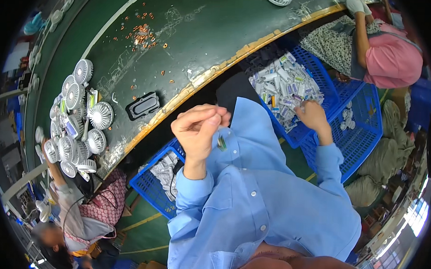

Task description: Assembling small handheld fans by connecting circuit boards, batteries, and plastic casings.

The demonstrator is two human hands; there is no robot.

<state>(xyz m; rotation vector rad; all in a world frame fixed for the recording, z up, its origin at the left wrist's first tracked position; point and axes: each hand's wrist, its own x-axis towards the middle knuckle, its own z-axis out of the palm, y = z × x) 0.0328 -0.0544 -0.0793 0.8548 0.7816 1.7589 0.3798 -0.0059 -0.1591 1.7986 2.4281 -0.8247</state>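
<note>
My left hand (199, 127) is raised in front of my blue shirt, thumb and fingers pressed together; anything in them is hidden. A small green and dark piece (221, 143) shows just beside its fingers against the shirt; I cannot tell whether the hand touches it. To the right, my right hand (313, 115) is over a blue plastic basket (328, 86), its fingers bent at the edge of a heap of small white plastic parts (279, 87) with coloured labels. What those fingers close on is hidden.
A green workbench (190, 43) holds a black oblong tray (143, 106), scattered copper-coloured bits (142, 34) and clustered white mini fans (73, 125). Another blue basket (149, 191) with white parts stands to my left; an additional blue basket (362, 139) is at right. Co-workers sit at both sides.
</note>
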